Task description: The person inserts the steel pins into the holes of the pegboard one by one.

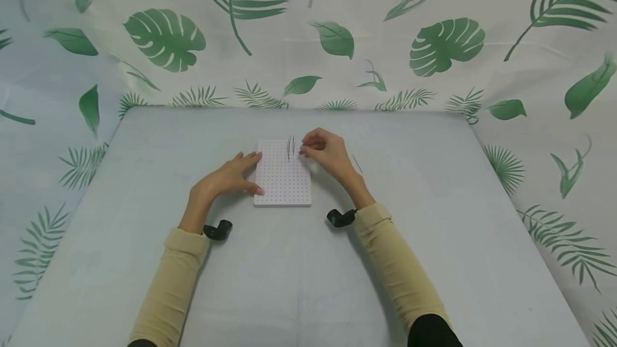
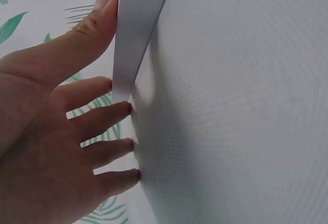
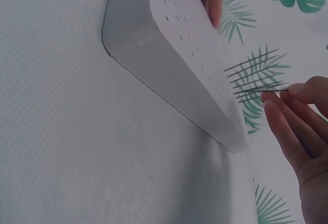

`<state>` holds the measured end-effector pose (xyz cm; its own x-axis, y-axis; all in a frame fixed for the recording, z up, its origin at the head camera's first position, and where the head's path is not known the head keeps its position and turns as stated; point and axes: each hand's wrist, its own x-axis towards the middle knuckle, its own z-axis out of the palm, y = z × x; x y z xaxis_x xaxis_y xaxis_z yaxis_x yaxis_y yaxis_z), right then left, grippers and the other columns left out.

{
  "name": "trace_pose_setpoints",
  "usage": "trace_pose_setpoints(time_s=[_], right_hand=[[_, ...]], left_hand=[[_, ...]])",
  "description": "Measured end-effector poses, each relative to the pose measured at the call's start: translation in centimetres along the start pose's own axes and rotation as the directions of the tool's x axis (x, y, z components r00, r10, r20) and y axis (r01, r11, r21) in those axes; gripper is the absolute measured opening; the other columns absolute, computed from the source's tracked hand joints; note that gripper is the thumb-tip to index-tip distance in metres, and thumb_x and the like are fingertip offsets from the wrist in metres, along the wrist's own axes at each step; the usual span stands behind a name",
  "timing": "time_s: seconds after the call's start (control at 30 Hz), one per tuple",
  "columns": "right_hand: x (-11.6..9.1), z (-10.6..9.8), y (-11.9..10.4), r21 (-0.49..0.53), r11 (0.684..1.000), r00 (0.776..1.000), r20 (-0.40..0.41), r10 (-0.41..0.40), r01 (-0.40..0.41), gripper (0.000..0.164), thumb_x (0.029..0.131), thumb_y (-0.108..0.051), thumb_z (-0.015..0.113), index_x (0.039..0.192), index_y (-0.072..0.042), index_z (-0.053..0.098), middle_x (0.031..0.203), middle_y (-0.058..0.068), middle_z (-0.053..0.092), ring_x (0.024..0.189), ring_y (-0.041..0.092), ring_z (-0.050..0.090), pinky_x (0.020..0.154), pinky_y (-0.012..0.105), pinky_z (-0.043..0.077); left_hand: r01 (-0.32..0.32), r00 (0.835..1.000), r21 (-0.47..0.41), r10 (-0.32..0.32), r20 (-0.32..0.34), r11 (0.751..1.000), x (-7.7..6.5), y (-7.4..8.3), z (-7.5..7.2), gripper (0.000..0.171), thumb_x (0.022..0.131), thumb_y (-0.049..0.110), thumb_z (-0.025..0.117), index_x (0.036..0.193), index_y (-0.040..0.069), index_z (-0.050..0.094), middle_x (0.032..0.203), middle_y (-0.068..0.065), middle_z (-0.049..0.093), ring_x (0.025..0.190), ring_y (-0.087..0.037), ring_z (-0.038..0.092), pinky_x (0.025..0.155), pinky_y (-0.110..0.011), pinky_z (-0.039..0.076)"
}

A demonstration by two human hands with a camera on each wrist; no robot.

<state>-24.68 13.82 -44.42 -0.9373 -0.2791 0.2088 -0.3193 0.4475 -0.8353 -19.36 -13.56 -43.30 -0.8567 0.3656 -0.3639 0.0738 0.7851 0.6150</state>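
Note:
A white board [image 1: 281,178] with rows of small holes lies on the table. Several thin dark needles [image 1: 291,149] stand upright in its far part, seen from the side in the right wrist view [image 3: 248,78]. My left hand [image 1: 231,174] is spread along the board's left side, the thumb on the near left edge and the straight fingers against the side and the table. At the far right corner, my right hand [image 1: 329,151] pinches one thin needle [image 3: 274,89] between thumb and fingertips, close beside the standing ones. Whether its tip touches a hole I cannot tell.
Thin dark needles [image 1: 356,163] lie on the white tabletop [image 1: 414,261] right of the board, partly behind my right wrist. A black wrist camera [image 1: 218,230] sits on the left wrist and another [image 1: 341,218] on the right. A leaf-patterned cloth [image 1: 381,42] hangs behind the table.

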Motion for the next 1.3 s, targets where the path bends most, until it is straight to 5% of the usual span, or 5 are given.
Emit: trace_pose_setpoints(time_s=[1.3], right_hand=[[0.4,1.7,0.7,-0.011,0.998,0.998,0.039,0.056,-0.055,0.014,0.09,-0.007,0.078,0.102,-0.005,0.07,0.099,0.011,0.077,0.09,0.023,0.075,0.081,0.032,0.061]], left_hand=[[-0.001,1.0,0.027,0.001,0.0,1.0,0.2,-0.3,0.1,0.102,0.087,0.035,0.082,0.165,0.009,0.022,0.172,-0.016,0.015,0.159,-0.042,0.002,0.126,-0.064,0.01]])
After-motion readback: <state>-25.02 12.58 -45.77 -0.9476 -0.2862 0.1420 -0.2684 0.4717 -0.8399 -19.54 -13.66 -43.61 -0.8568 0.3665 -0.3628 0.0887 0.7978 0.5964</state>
